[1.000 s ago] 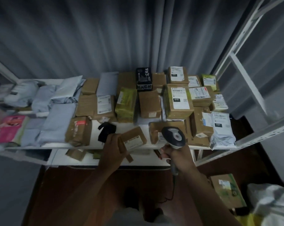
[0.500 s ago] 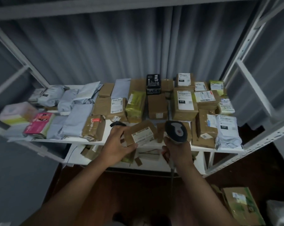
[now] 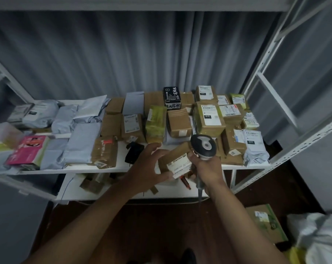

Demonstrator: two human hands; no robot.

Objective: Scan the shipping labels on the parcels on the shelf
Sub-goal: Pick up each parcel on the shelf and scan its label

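Shelf (image 3: 111,169): parcels laid mostly label-up for reading, far to near.
Small brown parcel (image 3: 175,161): near edge, label tilted toward the reader.
Scanner (image 3: 203,146): gripped by right hand (image 3: 209,168), head just over the label.
Left hand (image 3: 148,166): fingers curled round the parcel, steadying it.

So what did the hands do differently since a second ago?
The left hand turned the small brown parcel so its white label faces up, close beside the scanner. The right hand kept gripping the scanner, and the left never let go. The other parcels on the shelf stayed put.
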